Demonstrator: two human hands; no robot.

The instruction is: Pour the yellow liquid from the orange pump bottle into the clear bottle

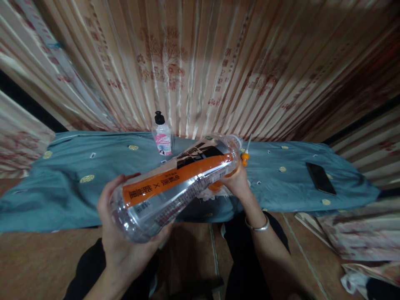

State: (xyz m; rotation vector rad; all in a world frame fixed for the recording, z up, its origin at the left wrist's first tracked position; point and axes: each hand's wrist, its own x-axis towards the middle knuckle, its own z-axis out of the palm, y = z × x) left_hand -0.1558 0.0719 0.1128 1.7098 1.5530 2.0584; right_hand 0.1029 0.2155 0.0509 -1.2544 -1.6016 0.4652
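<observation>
A large clear plastic bottle (175, 183) with an orange and black label lies tilted across the middle, base toward me. My left hand (117, 233) cups the bottle's base with fingers wrapped round it. My right hand (236, 179) grips the far neck end, near the orange cap; a silver bangle sits on that wrist. A small orange-handled tool (246, 155) shows just beyond the right hand; whether the hand holds it is unclear.
A teal cloth (62, 183) covers a low surface ahead. On it stand a small pump bottle with a pink label (162, 137) and, at right, a black phone (320, 178). Patterned curtains hang behind. Crumpled fabric lies on the floor at right.
</observation>
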